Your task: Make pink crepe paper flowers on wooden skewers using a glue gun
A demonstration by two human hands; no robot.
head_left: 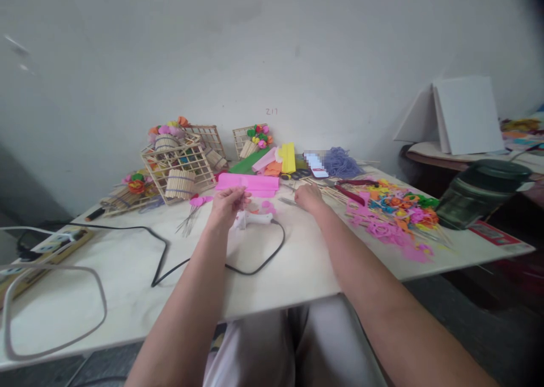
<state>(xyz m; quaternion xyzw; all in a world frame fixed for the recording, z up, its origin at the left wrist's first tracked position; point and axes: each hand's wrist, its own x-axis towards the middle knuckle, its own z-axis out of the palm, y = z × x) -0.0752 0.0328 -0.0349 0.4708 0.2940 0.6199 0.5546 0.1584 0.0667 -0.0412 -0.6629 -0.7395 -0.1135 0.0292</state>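
My left hand [229,205] is closed in a pinch above the white glue gun [257,218], which lies on the table. A thin pale strand [245,220] seems to hang from its fingertips; its kind is too fine to make out. My right hand [309,198] rests low over the table with its fingers curled. Slim metal blades or tips [291,203] show beside it, and whether the fingers grip them is hidden. Behind both hands lies a folded pink paper sheet [255,184]. Pink paper pieces [199,201] with thin wire stems lie left of my left hand.
Stick crafts with paper flowers [178,166] stand at the back left. Colourful paper scraps [395,214], red-handled pliers [355,194] and a dark bottle [478,197] are on the right. A phone [317,166] and purple yarn [342,163] lie behind. A black cord [159,262] crosses toward a power strip [55,251].
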